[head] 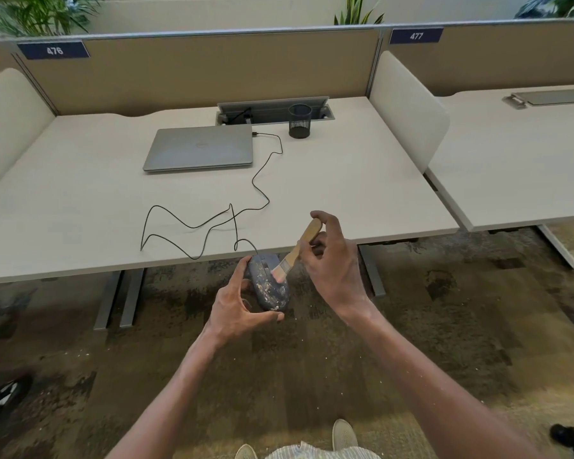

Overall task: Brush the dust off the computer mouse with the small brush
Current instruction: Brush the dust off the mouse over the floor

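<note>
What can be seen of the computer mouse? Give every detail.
The computer mouse is a dark, rounded, wired one, its top speckled with pale dust. The left hand holds it by its sides in the air, just off the desk's front edge, above the carpet. Its thin black cable runs up onto the desk in loose loops to the closed laptop. The small brush's pale bristles touch its upper right side; the right hand holds the wooden handle.

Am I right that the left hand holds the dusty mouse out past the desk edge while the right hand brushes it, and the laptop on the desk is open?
Not quite: the head view shows the laptop closed. The rest holds: the left hand holds the dusty mouse past the desk edge while the right hand works the brush on it.
</note>
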Demonstrator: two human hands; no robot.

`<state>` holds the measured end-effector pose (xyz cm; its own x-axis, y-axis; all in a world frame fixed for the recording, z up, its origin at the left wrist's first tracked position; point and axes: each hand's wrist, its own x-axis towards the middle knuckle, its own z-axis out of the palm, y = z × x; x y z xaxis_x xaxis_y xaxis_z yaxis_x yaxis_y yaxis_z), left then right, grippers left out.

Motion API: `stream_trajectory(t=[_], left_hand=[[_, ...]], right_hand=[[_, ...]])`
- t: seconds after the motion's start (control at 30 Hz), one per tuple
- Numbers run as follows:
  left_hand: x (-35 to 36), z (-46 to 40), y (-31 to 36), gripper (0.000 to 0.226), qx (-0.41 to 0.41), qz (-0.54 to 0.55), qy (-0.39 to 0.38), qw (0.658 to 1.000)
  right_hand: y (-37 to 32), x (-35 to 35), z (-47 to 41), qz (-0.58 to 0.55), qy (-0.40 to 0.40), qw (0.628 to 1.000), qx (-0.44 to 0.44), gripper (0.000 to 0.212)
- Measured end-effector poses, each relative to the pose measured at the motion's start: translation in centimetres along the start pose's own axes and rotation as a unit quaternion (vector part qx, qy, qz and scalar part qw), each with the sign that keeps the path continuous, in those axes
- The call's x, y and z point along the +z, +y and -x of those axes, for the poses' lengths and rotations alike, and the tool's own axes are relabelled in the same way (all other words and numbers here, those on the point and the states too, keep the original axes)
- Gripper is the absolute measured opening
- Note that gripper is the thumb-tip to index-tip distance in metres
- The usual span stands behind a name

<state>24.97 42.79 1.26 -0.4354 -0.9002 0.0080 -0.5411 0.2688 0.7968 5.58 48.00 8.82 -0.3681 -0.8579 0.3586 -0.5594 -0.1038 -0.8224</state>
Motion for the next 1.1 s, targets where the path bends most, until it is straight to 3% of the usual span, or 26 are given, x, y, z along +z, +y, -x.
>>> stream_trajectory(t=[0.23, 0.57, 0.8, 1.1], left_hand=[[-0.2, 0.0, 0.0, 0.130, 0.016, 0.008, 0.000, 1.000], [-0.2, -0.5, -0.2, 0.133, 0.003, 0.016, 0.011, 1.000], [-0.1, -0.7, -0.8, 0.131, 0.010, 0.012, 0.026, 1.000], [0.1, -1.3, -0.5, 0.129, 0.024, 0.036, 0.032, 0.999]], right_hand=[[0.0, -0.3, -1.0, 0.013, 0.012, 0.999, -0.041, 0.044], [-0.7, -0.2, -0.6, 0.060, -0.107, 0.982, -0.142, 0.023], [-0.2, -1.0, 0.2, 0.066, -0.159, 0.977, -0.124, 0.027], [-0.7, -1.0, -0.6, -0.023, -0.042, 0.998, -0.044, 0.027]])
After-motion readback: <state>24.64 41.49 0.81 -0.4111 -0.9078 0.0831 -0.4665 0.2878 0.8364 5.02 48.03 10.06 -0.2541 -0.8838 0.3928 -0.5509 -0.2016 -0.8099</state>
